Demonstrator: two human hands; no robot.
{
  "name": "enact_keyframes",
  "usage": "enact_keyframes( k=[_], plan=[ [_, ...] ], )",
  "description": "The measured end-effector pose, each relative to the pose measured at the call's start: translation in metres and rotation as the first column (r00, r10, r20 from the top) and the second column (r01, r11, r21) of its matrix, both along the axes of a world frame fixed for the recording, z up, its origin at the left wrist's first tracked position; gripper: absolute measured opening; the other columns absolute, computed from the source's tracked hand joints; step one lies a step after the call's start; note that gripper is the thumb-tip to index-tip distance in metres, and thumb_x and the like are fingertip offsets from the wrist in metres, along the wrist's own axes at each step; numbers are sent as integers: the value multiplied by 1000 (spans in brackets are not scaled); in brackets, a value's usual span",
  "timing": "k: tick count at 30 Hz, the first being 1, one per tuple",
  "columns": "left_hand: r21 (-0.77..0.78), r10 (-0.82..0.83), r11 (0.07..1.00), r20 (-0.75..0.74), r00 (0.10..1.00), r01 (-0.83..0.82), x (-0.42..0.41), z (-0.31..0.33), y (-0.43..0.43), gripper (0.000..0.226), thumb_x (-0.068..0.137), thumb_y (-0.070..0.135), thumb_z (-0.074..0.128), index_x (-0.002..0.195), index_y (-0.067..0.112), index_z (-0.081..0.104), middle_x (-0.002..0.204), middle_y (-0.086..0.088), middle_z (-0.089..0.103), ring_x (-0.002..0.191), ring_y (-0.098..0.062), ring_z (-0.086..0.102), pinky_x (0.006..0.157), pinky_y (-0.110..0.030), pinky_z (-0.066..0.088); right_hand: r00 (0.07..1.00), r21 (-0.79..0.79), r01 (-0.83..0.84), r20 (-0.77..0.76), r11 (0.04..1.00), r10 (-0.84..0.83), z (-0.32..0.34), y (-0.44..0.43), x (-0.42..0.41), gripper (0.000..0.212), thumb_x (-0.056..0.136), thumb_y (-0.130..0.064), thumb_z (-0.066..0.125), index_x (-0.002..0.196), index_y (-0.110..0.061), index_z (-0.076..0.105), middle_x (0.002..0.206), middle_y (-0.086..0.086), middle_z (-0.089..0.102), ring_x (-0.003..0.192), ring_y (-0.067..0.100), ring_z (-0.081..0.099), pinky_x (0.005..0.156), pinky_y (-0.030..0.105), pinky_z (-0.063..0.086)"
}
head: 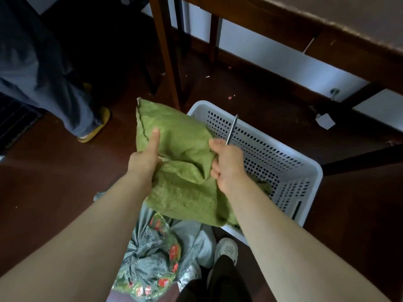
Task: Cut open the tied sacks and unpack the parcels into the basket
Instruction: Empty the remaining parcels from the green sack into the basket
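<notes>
Green sack (178, 149) held up over the white basket (314, 171).
Your left hand (144, 158) grasps its fold, thumb raised; your right hand (226, 164) fingers clench sack and metal blade (232, 129) above the basket.

A dark reddish-brown polished floor (54, 171) fills most of the view, with small paper scraps scattered on it and a larger crumpled white paper piece (325, 121) at the right. A brown wooden furniture leg (168, 62) stands upright near the middle. At upper right runs a dark wooden worktop (349, 29) before a white wall panel (283, 59). At left stands another person's grey-blue trouser leg (43, 68) above a yellow slipper (96, 127). A white perforated sneaker (226, 249) shows at the bottom.
</notes>
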State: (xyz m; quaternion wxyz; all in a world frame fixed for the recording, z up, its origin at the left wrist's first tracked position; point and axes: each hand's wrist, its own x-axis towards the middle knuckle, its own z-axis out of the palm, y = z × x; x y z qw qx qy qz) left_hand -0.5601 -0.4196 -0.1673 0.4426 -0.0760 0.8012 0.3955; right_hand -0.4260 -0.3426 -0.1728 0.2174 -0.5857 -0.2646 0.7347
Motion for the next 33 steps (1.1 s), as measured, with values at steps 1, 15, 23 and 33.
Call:
enact_keyframes(
  k=[1,15,23,33],
  plan=[
    [-14,-19,1000,50,999,19,4,3,4,110,48,87,62,121,5,55,112,-9,63,100,-32,62,91,-48,51,998,-22,-59,20,998,59,-1,-8,3,11,93,-12,55,101,-6,59,55,-2,38,32,6,25,30,18,16],
    [131,51,990,56,997,-58,20,10,24,14,72,9,54,84,6,60,79,-13,60,70,-28,62,70,-41,57,912,-56,68,409,996,-40,-74,-8,59,39,85,-36,66,117,-15,57,88,2,60,61,14,49,53,28,48],
    [-3,86,996,-8,996,-86,17,-12,-3,41,76,44,75,94,13,55,106,-11,65,92,-31,64,89,-46,53,889,-471,-59,376,880,261,-121,-27,79,67,70,-14,83,127,-3,49,116,16,64,65,19,65,62,25,52],
    [386,113,892,318,941,-237,25,5,21,45,64,-2,57,108,-1,63,101,-19,69,93,-37,67,79,-52,56,792,-220,444,550,869,-265,-107,-13,79,17,85,-14,56,72,-5,50,61,5,45,46,18,36,43,23,33]
  ],
)
